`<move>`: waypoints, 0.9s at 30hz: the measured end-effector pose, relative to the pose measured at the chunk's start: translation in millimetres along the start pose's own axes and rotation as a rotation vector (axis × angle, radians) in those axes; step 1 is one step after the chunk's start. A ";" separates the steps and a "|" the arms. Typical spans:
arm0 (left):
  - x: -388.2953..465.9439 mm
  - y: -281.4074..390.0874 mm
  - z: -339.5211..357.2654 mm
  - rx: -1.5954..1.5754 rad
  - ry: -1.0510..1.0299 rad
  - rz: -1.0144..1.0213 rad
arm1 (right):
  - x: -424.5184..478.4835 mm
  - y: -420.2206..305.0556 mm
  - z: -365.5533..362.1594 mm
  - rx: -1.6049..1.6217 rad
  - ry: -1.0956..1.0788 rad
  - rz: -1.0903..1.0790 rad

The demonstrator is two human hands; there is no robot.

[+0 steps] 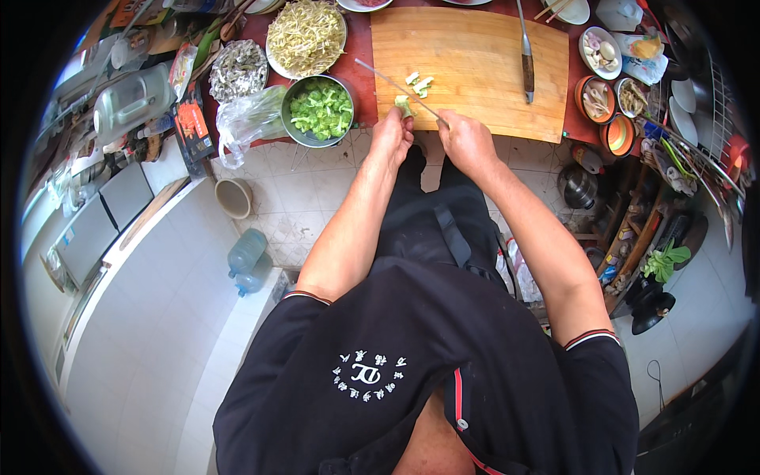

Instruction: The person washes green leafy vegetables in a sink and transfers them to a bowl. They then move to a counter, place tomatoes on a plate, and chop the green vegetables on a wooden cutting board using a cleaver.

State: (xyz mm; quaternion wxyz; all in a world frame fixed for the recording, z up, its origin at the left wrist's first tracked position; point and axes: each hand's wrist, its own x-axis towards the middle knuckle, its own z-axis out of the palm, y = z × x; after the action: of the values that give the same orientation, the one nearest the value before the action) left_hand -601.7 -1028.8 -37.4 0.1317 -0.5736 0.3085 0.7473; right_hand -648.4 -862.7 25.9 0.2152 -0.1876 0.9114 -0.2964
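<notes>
My left hand (pixel 392 138) grips a pale green vegetable piece (pixel 404 105), probably broccoli stem, at the near edge of a wooden cutting board (pixel 475 53). In my right hand (pixel 469 142) is a knife, its narrow-looking blade (pixel 386 79) seen nearly edge-on and slanting up to the left past the piece. Several cut pale green pieces (pixel 420 84) lie on the board just beyond. To the left, a metal pot (pixel 287 122) holds chopped broccoli (pixel 320 107). A second tool with a wooden handle (pixel 528 71) rests on the board's right side.
Left of the board are a heap of bean sprouts (pixel 306 35), a plate of grey, shrimp-like food (pixel 238 70) and a clear plastic bag (pixel 240 127). At right stand a white bowl (pixel 599 52) with garlic-like bulbs and orange-rimmed bowls (pixel 617 135). A bucket (pixel 233 198) sits on the floor.
</notes>
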 end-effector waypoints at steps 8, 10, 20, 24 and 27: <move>1.2 1.8 6.7 -0.070 0.009 -0.009 | -28.8 6.8 8.6 -0.020 -0.031 -0.003; 1.9 2.3 4.5 -0.062 0.005 -0.017 | -28.9 6.3 10.9 -0.031 -0.041 0.001; 8.7 9.7 -2.8 -0.139 -0.030 -0.066 | -18.8 3.1 27.2 -0.023 -0.034 -0.008; 8.2 11.2 -2.8 -0.104 -0.053 -0.120 | -11.6 6.5 39.0 -0.072 -0.051 0.019; 8.4 14.4 -2.3 -0.091 -0.062 -0.090 | -6.3 9.1 39.3 -0.099 -0.095 0.042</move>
State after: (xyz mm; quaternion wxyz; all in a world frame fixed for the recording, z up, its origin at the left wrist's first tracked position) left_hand -610.4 -1042.7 -41.1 0.1485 -0.5690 0.2436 0.7713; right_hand -625.3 -871.0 -6.7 0.2549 -0.1927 0.9174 -0.2371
